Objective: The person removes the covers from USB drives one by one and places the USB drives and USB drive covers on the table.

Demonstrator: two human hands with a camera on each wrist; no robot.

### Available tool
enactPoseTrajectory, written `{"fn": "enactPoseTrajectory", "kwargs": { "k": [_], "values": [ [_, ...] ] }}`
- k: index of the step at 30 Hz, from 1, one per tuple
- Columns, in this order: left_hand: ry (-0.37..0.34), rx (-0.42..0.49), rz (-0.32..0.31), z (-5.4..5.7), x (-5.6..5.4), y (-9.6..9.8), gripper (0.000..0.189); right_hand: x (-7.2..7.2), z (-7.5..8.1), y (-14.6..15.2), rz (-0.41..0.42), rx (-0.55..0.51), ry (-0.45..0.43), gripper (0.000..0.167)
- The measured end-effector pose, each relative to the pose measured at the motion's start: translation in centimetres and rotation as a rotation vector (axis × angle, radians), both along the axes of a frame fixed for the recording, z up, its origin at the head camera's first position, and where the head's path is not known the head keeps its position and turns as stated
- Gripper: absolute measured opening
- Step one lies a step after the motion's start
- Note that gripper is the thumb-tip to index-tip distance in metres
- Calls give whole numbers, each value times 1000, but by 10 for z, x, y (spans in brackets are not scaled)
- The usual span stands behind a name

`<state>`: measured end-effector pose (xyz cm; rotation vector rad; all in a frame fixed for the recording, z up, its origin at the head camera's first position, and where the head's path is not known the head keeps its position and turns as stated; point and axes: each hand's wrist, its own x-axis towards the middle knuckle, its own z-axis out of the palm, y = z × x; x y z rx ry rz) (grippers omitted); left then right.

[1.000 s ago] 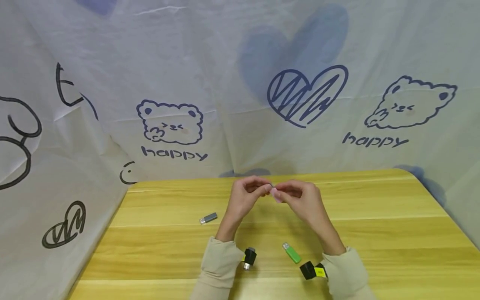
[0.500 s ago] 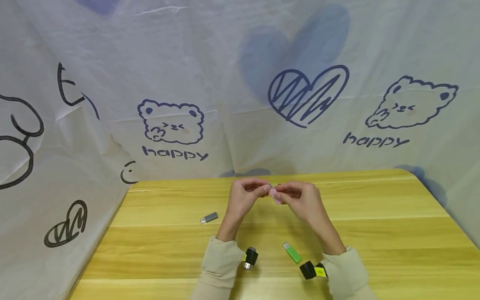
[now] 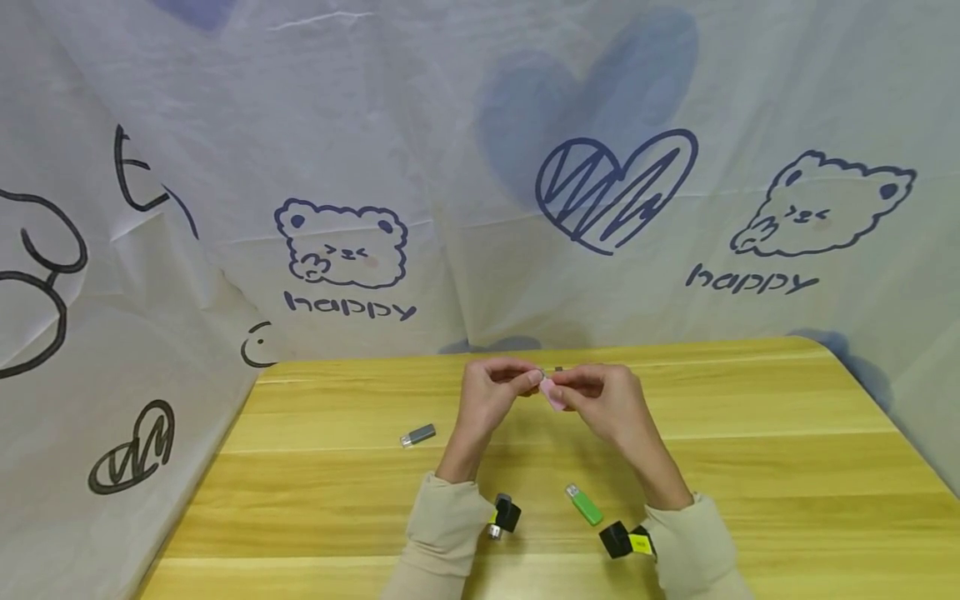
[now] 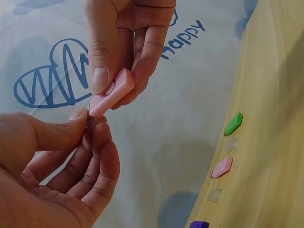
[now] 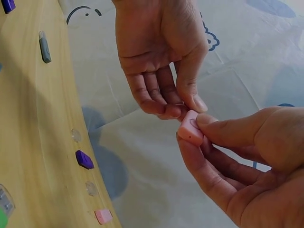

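Between both hands, above the far part of the table, is a pink USB flash drive. My left hand pinches its metal plug end between thumb and forefinger, and those fingertips hide most of the metal. The right hand holds the pink body between thumb and fingers, the thumb lying on its broad face. In the right wrist view the rounded pink end faces the camera. Nearest to the forearms on the table are a green USB flash drive and a grey flash drive.
Another flash drive is partly hidden by the left wrist camera. Along the table's far edge lie a purple piece, a pink piece, a green piece and clear round pieces. A printed cloth hangs behind.
Both hands keep nearly the same place and grip. The left wrist has turned slightly, its camera shifting right. A little more of the pink body shows below the right fingertips.
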<state>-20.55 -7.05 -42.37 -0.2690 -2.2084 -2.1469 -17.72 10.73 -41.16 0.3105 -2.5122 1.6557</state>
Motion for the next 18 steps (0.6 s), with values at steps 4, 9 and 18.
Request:
{"fn": "enactPoseTrajectory", "kwargs": {
  "k": [4,9,18],
  "values": [
    [-8,7,0,0,1,2,10,1,2,1,-19,25,-23,16],
    [-21,9,-10,0,0,5,11,4,5,2,-43,42,-42,15],
    [-32,116,188,5,-7,-27,10,6,7,7,-63,48,-82,13]
  ]
}}
